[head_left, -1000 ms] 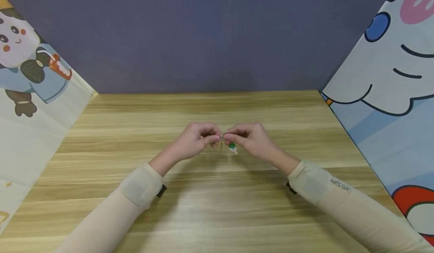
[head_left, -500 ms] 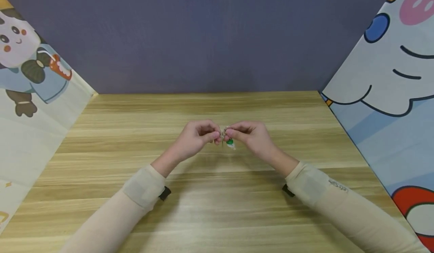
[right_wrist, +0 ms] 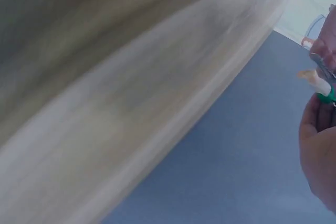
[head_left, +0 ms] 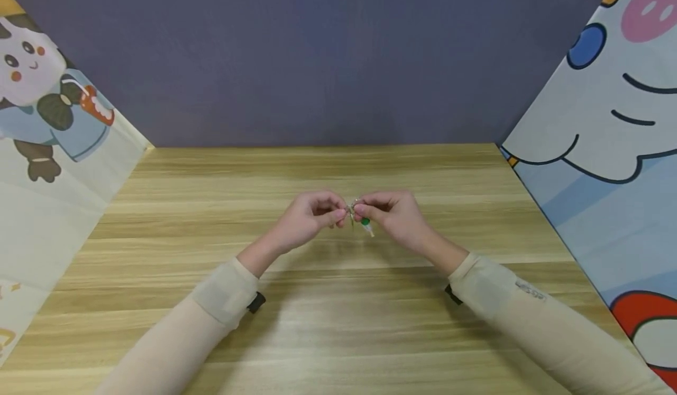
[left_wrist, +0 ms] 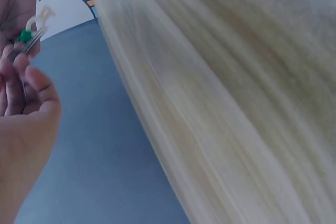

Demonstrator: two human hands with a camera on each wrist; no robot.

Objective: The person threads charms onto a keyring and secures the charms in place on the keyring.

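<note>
In the head view, both hands meet above the middle of the wooden table. My left hand [head_left: 312, 218] pinches small shiny metal pieces [head_left: 351, 211], which look like keys on a keyring, between thumb and fingertips. Facing it, my right hand [head_left: 395, 216] pinches the other side of the keyring. Below the right fingertips hangs a green and white charm [head_left: 367, 224]. The left wrist view shows thin metal pieces [left_wrist: 34, 40] sticking out beside the charm's green part [left_wrist: 25, 36]. Its white end [right_wrist: 318, 83] shows in the right wrist view. Fingers hide the ring itself.
The wooden table [head_left: 338, 336] spreads under both forearms. Behind it rises a plain dark grey-blue panel [head_left: 328, 60]. Printed cartoon panels stand at the left [head_left: 53, 218] and right [head_left: 592, 166] sides.
Both hands lift slightly, then come a little lower and to the right, still pinching the keyring. The charm now hangs farther right, with its white end pointing down.
</note>
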